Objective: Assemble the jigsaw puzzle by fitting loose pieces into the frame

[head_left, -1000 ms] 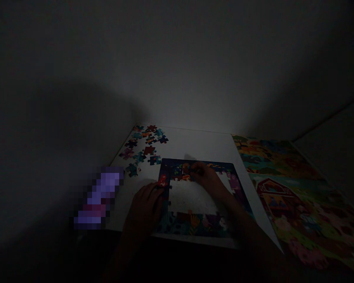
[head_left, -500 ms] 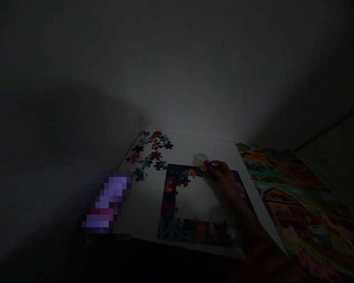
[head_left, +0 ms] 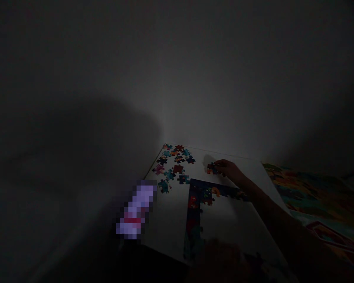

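Held piece [head_left: 211, 168]: we have it near the middle of the frame, right of the loose heap and just above the border's top strip; whether it touches the bench or hangs over it, we cannot tell.
Right hand [head_left: 228, 169]: our fingers [head_left: 220, 162] are clamped on the right end of that piece.
Left hand: a dim reddish blur [head_left: 222, 253] at bottom centre may be ours; it is too dark to confirm, so we cannot tell how its fingers stand.
Border [head_left: 194, 210]: dark, joined, with knobs along its inner left side; its top strip runs under our right forearm [head_left: 271, 212], and its lower part is lost in shadow.
Loose pieces [head_left: 178, 169]: spread over the upper left of the bench [head_left: 166, 220], some touching or overlapping.
Picture panel [head_left: 301, 188]: brightly coloured, along the right of the frame.
Pixelated block [head_left: 137, 210]: purple and red, at the left edge of the bench; we cannot make out what it is.
Slip risk: we grip only one end, so a loose pinch could let the piece twist or drop.
Forearm risk: with our arm lying across the border's line, a low sweep could catch the top strip and pull its joints apart.
Light risk: the gloom and our own shadow could make us misread knobs and colours, and forcing a wrong fit might bend a tab.
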Action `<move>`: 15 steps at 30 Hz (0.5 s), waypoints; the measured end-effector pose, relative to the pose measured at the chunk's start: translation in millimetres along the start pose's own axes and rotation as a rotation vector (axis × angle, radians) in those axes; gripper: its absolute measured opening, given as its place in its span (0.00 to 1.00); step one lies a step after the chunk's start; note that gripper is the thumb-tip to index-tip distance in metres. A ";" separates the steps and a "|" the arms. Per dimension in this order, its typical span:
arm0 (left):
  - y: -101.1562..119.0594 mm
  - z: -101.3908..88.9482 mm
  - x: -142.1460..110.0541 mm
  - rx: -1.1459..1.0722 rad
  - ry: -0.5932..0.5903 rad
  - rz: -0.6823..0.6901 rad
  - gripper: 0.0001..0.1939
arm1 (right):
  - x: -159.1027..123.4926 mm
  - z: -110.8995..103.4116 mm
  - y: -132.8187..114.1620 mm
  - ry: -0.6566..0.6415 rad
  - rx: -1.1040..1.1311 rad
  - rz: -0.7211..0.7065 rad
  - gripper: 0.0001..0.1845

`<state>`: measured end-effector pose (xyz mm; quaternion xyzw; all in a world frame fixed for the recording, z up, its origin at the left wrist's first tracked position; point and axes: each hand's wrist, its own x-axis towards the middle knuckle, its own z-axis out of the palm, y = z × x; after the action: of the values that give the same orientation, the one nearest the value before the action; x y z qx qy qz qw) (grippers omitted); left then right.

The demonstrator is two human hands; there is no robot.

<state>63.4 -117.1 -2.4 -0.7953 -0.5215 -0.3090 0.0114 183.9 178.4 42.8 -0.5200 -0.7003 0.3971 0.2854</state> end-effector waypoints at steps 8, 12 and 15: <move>-93.6 -42.8 -12.0 0.062 0.130 -0.104 0.14 | 29.9 34.4 1.5 0.009 -0.361 -0.102 0.07; -94.0 -29.9 -11.0 0.104 0.054 -0.064 0.16 | 46.5 55.5 -13.6 0.000 -0.558 -0.219 0.13; -94.1 -24.8 -9.5 0.134 0.042 -0.054 0.16 | 68.3 87.0 -35.2 -0.074 -0.548 -0.309 0.13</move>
<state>-29.8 -90.5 -15.7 -0.7717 -0.5619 -0.2901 0.0673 75.2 216.0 26.5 -0.4501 -0.8619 0.1643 0.1660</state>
